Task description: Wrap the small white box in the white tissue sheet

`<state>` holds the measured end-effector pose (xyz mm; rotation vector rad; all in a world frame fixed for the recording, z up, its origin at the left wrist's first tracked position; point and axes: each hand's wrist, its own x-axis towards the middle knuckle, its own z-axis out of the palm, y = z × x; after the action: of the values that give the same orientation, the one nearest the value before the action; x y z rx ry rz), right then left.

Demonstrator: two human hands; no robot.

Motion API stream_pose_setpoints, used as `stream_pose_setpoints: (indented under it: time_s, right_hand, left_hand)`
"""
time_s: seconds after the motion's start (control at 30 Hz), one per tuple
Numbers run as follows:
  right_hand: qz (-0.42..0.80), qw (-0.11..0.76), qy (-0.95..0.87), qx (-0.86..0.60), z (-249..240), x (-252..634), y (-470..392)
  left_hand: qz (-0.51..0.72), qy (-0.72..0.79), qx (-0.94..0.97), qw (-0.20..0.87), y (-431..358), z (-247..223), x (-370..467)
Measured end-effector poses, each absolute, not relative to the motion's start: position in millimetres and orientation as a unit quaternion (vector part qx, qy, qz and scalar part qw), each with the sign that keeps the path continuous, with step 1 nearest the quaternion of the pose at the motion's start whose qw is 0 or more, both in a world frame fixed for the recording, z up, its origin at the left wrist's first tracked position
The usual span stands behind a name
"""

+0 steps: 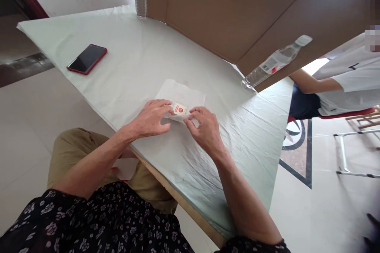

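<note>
Had the little box (179, 109) sitting on some thin white paper (182, 91) on the table (127, 59), right between both hands. Had left hand (152, 117) curved at one side, thumb spread away from fingers, fingertips right up by the box's edge. Had right hand (208, 127) at the other side, thumb and fingers near the paper's edge, couldn't tell if pinching it. Box-wise, looked small, rectangular and pale, with red printing and a round reddish emblem.

Soft bright light, outer edges stretched, perhaps blurry
</note>
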<state>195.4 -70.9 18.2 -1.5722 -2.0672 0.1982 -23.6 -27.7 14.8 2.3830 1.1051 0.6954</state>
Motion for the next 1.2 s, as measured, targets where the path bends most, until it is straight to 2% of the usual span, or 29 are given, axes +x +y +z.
stream_pose_setpoints:
  time_s: [0.2,0.3,0.43,0.67,1.03,1.1,1.2]
  right_hand:
    - [0.293,0.369,-0.672,-0.571,14.9,202.7,-40.6]
    - [0.370,0.393,-0.622,-0.567,10.5,200.4,-37.0]
    - [0.387,0.406,-0.604,-0.566,10.2,196.9,-41.3]
    - [0.375,0.403,-0.615,-0.565,10.3,195.3,-50.6]
    - [0.369,0.389,-0.613,-0.580,-1.0,199.0,-54.0]
    - [0.286,0.381,-0.643,-0.599,0.2,199.9,-56.3]
    - [0.062,0.362,-0.699,-0.613,9.6,195.7,-65.2]
  left_hand:
    - [0.301,0.458,0.731,0.407,-2.8,17.5,-5.4]
    - [0.319,0.456,0.704,0.441,4.1,14.0,-0.8]
    - [0.342,0.447,0.688,0.458,1.8,9.5,0.0]
    - [0.368,0.445,0.670,0.467,-10.5,4.2,-3.3]
    - [0.301,0.476,0.665,0.491,-9.6,13.5,-1.4]
    - [0.300,0.474,0.659,0.501,-9.4,12.8,-1.4]
    - [0.303,0.471,0.659,0.503,-9.2,11.4,-0.1]
